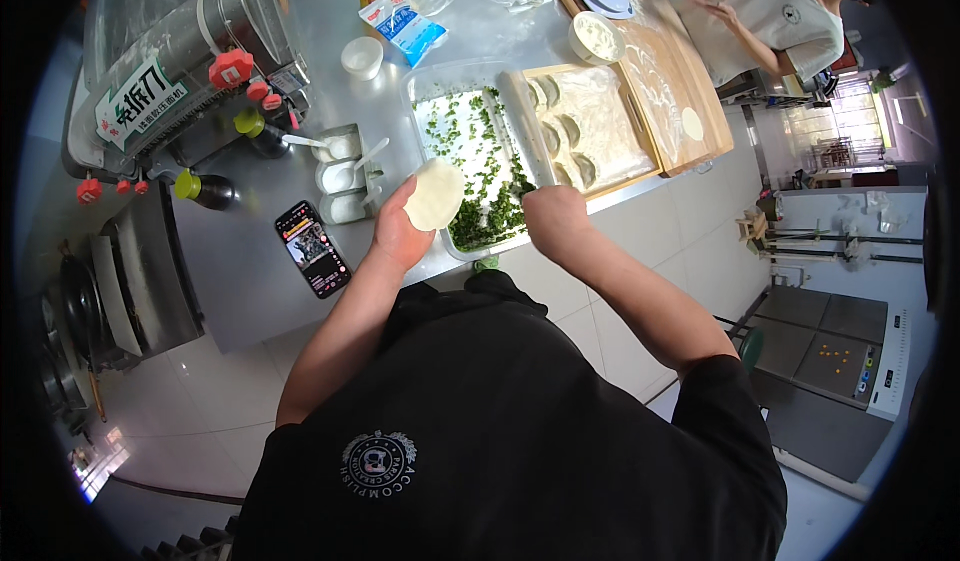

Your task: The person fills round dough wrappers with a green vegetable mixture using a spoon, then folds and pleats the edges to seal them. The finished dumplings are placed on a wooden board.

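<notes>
My left hand holds a round, flat dough wrapper, thumb and fingers at its edge. It is raised over the near left side of a clear plastic tub. Chopped green vegetable is heaped at the tub's near end and scattered thinly farther back. Bent into a fist, my right hand is over the tub's right edge; its fingertips are hidden, so I cannot tell whether it holds anything. Beyond it, a floured wooden tray carries several folded dumplings along its left side.
A dough-pressing machine, two dark bottles, a phone and a seasoning box with spoons stand left. At right, a bowl of flour and another wrapper rest on a wooden board; a person handles dough beyond.
</notes>
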Demonstrator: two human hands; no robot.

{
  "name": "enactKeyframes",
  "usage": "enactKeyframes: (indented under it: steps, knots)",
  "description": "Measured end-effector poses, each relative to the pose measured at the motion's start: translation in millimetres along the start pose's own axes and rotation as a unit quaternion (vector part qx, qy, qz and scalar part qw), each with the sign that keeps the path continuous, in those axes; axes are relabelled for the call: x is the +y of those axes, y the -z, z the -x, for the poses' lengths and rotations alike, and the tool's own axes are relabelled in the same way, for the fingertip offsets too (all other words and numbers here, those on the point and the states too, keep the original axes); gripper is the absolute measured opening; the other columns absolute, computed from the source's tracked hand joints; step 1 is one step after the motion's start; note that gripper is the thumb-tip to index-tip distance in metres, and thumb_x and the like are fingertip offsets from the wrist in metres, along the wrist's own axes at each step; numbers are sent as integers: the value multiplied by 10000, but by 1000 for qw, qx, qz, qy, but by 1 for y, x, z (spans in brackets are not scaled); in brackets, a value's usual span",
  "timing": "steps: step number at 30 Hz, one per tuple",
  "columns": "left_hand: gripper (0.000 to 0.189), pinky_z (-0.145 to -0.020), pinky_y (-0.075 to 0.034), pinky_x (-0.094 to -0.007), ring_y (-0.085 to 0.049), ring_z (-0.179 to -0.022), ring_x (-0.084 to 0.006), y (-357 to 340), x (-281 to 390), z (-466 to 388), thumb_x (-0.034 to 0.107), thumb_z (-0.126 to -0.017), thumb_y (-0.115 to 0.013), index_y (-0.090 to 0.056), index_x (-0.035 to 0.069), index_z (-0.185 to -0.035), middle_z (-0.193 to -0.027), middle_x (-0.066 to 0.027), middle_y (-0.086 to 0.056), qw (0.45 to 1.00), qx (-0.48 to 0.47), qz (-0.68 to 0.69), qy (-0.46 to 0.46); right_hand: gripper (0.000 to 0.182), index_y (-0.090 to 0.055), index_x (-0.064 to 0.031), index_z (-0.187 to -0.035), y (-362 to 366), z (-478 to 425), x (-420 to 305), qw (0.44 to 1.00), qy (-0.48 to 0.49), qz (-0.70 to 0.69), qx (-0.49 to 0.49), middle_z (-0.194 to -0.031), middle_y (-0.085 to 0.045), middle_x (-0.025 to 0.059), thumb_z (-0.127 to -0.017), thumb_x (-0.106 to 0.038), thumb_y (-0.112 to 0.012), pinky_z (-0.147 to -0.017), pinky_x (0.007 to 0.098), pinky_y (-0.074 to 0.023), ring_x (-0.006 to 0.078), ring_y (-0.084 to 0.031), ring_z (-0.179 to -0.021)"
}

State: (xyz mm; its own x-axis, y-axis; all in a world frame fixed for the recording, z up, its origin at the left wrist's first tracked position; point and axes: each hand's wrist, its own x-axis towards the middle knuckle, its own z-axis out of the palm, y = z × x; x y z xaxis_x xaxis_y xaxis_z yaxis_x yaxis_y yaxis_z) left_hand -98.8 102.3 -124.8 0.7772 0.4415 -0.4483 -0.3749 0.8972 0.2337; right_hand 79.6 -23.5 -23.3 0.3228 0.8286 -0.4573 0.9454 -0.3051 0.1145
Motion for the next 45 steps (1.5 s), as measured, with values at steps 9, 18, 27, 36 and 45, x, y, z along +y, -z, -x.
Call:
enactKeyframes:
  steps: [9, 18, 27, 36, 45]
  knots:
    - [454, -1055, -383, -409, -516, -1222, -275, -2, -3, 0, 279, -966, -471, -473, 5, -1328, -1306, -130, -555, 1000, 4, 13, -11, 177, -686, -5, -811, 15, 3, -28, 987, -4, -138, -80, -841, -671, 204, -759, -91, -541, -742, 433, -532, 371, -655, -838]
    - [447, -1062, -376, -406, -513, -1228, -274, 3, -1, -3, 279, -962, -477, -486, 18, -1324, -1310, -118, -558, 1000, -5, 9, 4, 246, -672, -68, -957, -54, 10, 8, 972, 73, -177, 137, -696, -606, 185, -777, -48, -506, -627, 480, -491, 371, -610, -696]
    - [449, -1060, -379, -403, -523, -1221, -270, -2, 0, -1, 294, -960, -480, -495, 25, -1318, -1299, -113, -570, 999, 26, -24, -4, 248, -627, -64, -997, -53, 0, 30, 974, 135, -109, 145, -776, -623, 132, -770, -53, -528, -673, 454, -502, 338, -624, -771]
    - [445, -1071, -371, -418, -525, -1221, -275, -8, -7, 3, 285, -951, -503, -505, 19, -1308, -1306, -113, -569, 997, 42, -44, -45, 134, -668, -67, -792, -52, -17, 31, 952, 235, -196, 25, -724, -637, 159, -728, -73, -550, -695, 461, -508, 352, -642, -773]
    - [460, -1060, -381, -422, -512, -1227, -292, -15, -13, 4, 288, -961, -472, -473, 11, -1329, -1318, -132, -546, 992, 85, -60, -76, 261, -698, -12, -959, -46, -60, 53, 866, 246, -412, -143, -797, -685, 168, -747, -93, -568, -734, 365, -505, 295, -656, -773]
